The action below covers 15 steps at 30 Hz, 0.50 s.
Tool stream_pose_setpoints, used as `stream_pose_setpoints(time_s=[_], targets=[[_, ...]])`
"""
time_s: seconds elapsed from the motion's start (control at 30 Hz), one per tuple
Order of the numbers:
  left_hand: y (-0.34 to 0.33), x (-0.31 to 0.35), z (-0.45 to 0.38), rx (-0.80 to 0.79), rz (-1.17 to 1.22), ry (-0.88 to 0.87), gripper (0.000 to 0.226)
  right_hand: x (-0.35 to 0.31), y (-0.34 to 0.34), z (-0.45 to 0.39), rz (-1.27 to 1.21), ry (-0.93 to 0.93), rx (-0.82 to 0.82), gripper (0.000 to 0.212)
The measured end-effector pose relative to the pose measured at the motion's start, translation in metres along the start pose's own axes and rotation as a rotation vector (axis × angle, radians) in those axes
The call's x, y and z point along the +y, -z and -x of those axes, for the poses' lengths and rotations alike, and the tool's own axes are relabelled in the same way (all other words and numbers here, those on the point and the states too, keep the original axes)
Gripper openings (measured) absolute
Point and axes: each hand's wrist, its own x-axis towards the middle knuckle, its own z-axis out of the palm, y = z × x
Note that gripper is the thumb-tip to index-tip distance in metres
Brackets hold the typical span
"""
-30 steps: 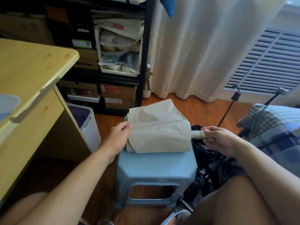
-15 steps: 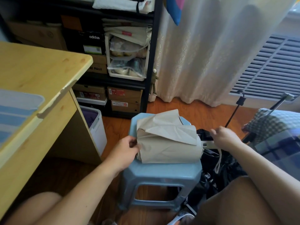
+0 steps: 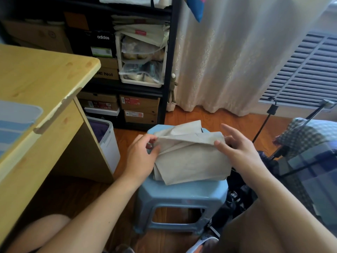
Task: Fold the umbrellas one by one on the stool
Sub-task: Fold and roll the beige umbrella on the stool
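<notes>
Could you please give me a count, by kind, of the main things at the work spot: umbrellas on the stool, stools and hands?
Beige umbrella: 1
Light blue stool: 1
Hands: 2, left hand and right hand, each holding the umbrella's fabric
Total: 4

on the shelf ahead of you, a black shoe box (image 3: 102,42) reads "adidas" in white. the brown box (image 3: 107,73) below it shows "e no!" in dark letters, its start cut off. a lower brown box (image 3: 139,103) carries a red label with "8.5". the other labels are too small for you to read.
</notes>
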Motion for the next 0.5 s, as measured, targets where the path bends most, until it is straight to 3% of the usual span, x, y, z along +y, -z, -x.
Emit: stream_pose_setpoints(time_s=[0.17, 0.3, 0.5], targets=[[-0.001, 0.007, -0.010, 0.024, 0.099, 0.026, 0.004, -0.010, 0.005, -0.015, -0.032, 0.090, -0.009, 0.034], [0.002, 0.009, -0.017, 0.054, 0.076, 0.084, 0.006, -0.023, -0.001, -0.055, 0.120, 0.120, 0.110, 0.014], [0.000, 0.006, -0.008, -0.051, 0.138, 0.252, 0.017, -0.014, -0.013, -0.076, -0.037, 0.032, 0.123, 0.009]])
